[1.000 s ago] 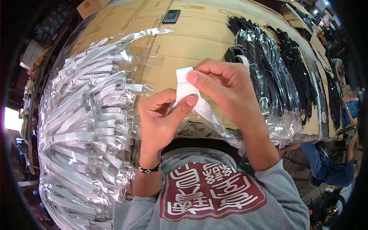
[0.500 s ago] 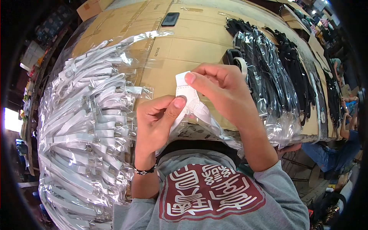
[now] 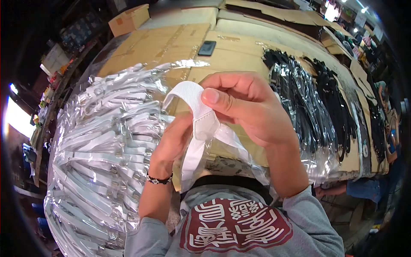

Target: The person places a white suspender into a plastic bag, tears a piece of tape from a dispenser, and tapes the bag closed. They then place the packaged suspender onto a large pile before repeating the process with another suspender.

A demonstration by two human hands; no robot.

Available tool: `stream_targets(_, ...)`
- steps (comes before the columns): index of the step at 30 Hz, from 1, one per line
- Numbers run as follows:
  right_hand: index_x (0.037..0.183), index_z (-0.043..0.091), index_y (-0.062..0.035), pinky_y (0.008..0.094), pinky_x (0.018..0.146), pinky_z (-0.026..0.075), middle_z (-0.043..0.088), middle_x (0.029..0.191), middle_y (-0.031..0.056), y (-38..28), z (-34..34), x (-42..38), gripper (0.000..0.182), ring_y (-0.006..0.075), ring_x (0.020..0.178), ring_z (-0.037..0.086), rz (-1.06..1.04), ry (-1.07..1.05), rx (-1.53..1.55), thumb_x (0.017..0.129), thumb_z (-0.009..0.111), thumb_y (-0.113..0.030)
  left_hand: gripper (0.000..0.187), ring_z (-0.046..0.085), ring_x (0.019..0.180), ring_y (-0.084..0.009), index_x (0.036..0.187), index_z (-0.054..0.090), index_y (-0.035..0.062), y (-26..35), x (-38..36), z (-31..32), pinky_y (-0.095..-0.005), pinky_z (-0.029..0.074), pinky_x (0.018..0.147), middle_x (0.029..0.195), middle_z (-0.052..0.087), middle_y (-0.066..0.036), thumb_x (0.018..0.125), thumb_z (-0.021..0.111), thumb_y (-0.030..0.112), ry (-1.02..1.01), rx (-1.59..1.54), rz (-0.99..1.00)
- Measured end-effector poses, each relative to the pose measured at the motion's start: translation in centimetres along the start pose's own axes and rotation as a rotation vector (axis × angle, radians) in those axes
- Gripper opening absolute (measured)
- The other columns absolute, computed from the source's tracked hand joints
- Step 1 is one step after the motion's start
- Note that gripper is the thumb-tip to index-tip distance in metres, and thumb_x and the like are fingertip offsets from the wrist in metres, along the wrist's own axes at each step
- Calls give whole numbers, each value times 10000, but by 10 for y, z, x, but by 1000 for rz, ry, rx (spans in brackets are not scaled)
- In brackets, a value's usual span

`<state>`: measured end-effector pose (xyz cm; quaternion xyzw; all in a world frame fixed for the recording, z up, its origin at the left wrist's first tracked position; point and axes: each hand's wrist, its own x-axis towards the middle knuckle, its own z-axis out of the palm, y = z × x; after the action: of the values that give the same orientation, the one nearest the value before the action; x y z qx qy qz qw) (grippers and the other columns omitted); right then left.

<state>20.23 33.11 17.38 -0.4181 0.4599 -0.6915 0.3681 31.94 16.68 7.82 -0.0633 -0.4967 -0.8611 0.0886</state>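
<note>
A pair of white suspenders [image 3: 205, 125] is held up in front of my chest, its straps meeting at a stitched patch. My right hand [image 3: 257, 109] pinches the strap just above that patch, thumb on the near side. From there the wide strap arches over to the left. My left hand [image 3: 174, 136] is closed at the left edge of the suspenders, its fingertips partly hidden behind them. Two lower straps hang apart below the patch, the right one in clear plastic film.
Many white straps in clear bags [image 3: 102, 158] are heaped at the left. Black straps [image 3: 295, 98], partly bagged, lie at the right. A phone [image 3: 207, 48] rests on the cardboard table cover [image 3: 171, 43]. Another person's arm [image 3: 332, 189] shows at the lower right.
The suspenders' upper strap now arches to the left, and the patch is in fuller view. My left thumb has left the front of the patch. The camera view has tilted up.
</note>
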Motion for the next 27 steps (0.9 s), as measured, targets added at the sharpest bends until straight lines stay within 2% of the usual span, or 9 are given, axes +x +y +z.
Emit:
stream_targets(3, 1061, 671, 38, 175, 600, 379, 657, 839, -1, -28, 2, 3, 278, 15, 693, 517, -37, -137, 65, 1002, 636, -232, 403, 606, 1015, -181, 1223, 590, -83, 18, 4, 10, -336, 472, 907, 1155, 642, -117, 1047, 472, 260, -131, -109, 105)
stream_targets(4, 1035, 678, 16, 179, 441, 333, 614, 703, -3, -34, 7, 6, 236, 31, 476, 460, -71, -41, 1, 987, 672, -215, 397, 612, 1003, -194, 1217, 592, -81, 30, 5, 18, -338, 478, 897, 1143, 642, -125, 1042, 481, 257, -168, -216, 85)
stream_targets(7, 1096, 646, 17, 234, 631, 393, 642, 835, 40, -45, 11, 19, 244, 83, 680, 534, -182, -119, 55, 1003, 620, -207, 453, 640, 871, -248, 1184, 590, -86, 45, 15, 46, -368, 512, 820, 1009, 645, -150, 991, 563, 323, -114, -37, 68)
stream_targets(9, 1137, 625, 17, 271, 758, 434, 661, 923, 69, -48, 12, 27, 255, 118, 816, 583, -243, -163, 103, 1015, 585, -203, 509, 639, 813, -253, 1186, 580, -90, 51, 24, 46, -384, 523, 786, 953, 643, -154, 960, 600, 367, -395, 42, 199)
stream_targets(11, 1178, 604, 18, 308, 885, 474, 680, 1011, 97, -49, 13, 31, 269, 153, 951, 632, -305, -210, 152, 1026, 550, -198, 568, 626, 752, -265, 1136, 595, -80, 55, 24, 50, -397, 523, 736, 899, 638, -170, 898, 672, 430, -337, 107, 249)
stream_targets(13, 1082, 629, 1, 278, 658, 487, 653, 870, 82, -47, 17, 32, 240, 141, 752, 624, -254, -179, 201, 977, 625, -214, 541, 632, 771, -284, 1102, 608, -68, 54, 22, 53, -403, 523, 743, 913, 640, -190, 886, 697, 420, -325, 54, 271)
stream_targets(15, 1067, 633, -11, 265, 592, 488, 643, 827, 71, -47, 19, 31, 245, 133, 695, 620, -231, -159, 212, 954, 661, -227, 505, 648, 811, -311, 1067, 622, -55, 51, 19, 58, -412, 525, 756, 939, 648, -218, 878, 721, 403, -309, 22, 320)
stream_targets(20, 1235, 590, -29, 278, 827, 466, 665, 963, 51, -57, 19, 26, 355, 124, 909, 618, -248, -118, 137, 964, 658, -249, 368, 682, 840, -292, 1000, 645, -37, 63, 10, 57, -381, 537, 792, 901, 683, -186, 914, 703, 315, -260, 130, 206)
stream_targets(27, 1199, 616, -16, 279, 799, 478, 684, 989, 66, -73, 28, 8, 411, 121, 885, 628, -461, 20, -667, 906, 744, -275, 127, 647, 713, -98, 867, 642, -1, 69, 2, 73, -259, 531, 677, 802, 696, -57, 894, 731, 86, 172, 284, 338)
